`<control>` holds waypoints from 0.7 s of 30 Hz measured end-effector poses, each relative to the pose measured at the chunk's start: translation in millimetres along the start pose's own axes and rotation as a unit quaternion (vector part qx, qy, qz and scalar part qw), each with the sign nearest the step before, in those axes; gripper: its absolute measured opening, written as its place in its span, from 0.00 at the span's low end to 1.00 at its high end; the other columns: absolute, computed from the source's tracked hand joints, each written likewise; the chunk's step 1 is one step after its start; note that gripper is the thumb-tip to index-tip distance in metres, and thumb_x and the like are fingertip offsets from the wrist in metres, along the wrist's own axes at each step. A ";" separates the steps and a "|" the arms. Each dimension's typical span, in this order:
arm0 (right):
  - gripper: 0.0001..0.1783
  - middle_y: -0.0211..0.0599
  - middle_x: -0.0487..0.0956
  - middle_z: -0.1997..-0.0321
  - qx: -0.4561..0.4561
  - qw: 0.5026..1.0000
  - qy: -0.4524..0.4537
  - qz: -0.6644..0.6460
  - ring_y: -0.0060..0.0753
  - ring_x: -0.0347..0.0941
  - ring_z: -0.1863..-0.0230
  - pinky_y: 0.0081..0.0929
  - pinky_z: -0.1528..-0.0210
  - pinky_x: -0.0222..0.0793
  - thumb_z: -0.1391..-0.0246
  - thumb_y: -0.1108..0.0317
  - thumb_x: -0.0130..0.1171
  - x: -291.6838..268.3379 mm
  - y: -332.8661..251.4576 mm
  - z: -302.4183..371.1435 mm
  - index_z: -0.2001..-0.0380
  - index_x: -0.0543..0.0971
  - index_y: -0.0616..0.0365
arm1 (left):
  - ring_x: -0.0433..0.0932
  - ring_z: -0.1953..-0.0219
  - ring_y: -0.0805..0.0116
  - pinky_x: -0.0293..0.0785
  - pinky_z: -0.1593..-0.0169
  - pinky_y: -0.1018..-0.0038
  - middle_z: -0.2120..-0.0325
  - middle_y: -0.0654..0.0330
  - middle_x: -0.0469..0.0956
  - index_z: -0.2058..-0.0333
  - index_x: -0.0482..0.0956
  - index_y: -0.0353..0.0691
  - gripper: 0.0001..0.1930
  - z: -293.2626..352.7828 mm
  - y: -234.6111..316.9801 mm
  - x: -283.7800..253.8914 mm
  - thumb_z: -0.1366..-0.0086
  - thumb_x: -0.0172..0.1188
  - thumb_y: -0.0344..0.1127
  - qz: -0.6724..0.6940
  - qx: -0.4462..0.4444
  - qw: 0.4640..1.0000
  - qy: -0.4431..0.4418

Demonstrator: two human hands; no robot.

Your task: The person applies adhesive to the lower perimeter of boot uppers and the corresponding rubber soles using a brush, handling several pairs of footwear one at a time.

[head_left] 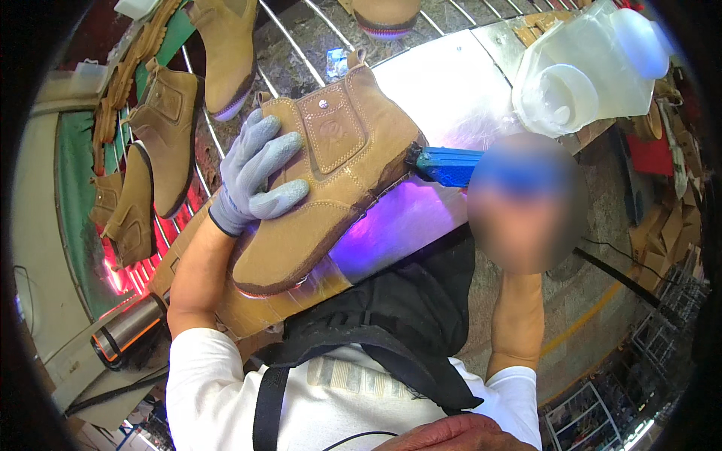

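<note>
A tan suede ankle boot [331, 173] with a stitched side panel and a small metal stud lies on its side in front of me, toe toward the lower left. My left hand [259, 169], in a grey-coated glove, grips it across the upper, fingers bent over the leather. In my right hand [526, 218], largely blurred, is a blue-handled brush [450, 165]. The brush's dark tip touches the boot's lower edge near the heel, where a darker band runs along toward the toe. Purple light glows on the metal sheet [421, 207] beneath.
Several tan boots [169, 128] stand on a rack of metal bars [289, 37] at the left and back, with red light below. A translucent jug [594, 68] with a cut opening sits at the back right. A steel flask [128, 331] lies at the lower left.
</note>
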State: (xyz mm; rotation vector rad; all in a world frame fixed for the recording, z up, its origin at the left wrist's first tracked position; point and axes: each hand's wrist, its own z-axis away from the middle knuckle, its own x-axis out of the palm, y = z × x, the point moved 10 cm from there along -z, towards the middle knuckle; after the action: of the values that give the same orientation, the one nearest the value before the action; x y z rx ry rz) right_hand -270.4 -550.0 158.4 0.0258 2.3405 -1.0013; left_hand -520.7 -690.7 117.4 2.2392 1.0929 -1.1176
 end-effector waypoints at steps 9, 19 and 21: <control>0.12 0.48 0.84 0.64 -0.005 0.992 -0.040 -0.122 0.41 0.81 0.63 0.31 0.57 0.77 0.50 0.78 0.72 14.2 -11.0 10.5 0.62 0.83 0.68 | 0.77 0.43 0.37 0.73 0.39 0.38 0.45 0.44 0.77 0.51 0.76 0.61 0.22 1.8 -0.6 0.8 0.46 0.69 0.41 -0.015 -0.001 1.000 -0.004; 0.17 0.46 0.85 0.64 -0.063 0.993 -0.060 -0.085 0.44 0.84 0.65 0.31 0.63 0.80 0.55 0.78 0.72 21.0 -28.9 7.8 0.59 0.82 0.64 | 0.78 0.45 0.38 0.75 0.41 0.40 0.46 0.45 0.78 0.52 0.77 0.61 0.23 -1.1 -2.2 -1.4 0.48 0.69 0.41 -0.006 -0.010 1.000 0.002; 0.18 0.47 0.85 0.64 -0.065 0.991 -0.071 -0.097 0.45 0.84 0.65 0.31 0.63 0.80 0.56 0.79 0.72 23.1 -25.8 9.1 0.59 0.82 0.64 | 0.78 0.45 0.38 0.75 0.41 0.40 0.46 0.46 0.78 0.52 0.77 0.61 0.23 -1.0 -1.6 -0.8 0.49 0.69 0.40 -0.007 -0.010 1.000 -0.002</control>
State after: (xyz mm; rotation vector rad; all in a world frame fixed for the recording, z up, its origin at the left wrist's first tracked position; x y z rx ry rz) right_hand -291.0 -579.3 158.3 -0.3185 2.3036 -0.9068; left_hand -521.7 -689.5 118.6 2.2159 1.1136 -1.1117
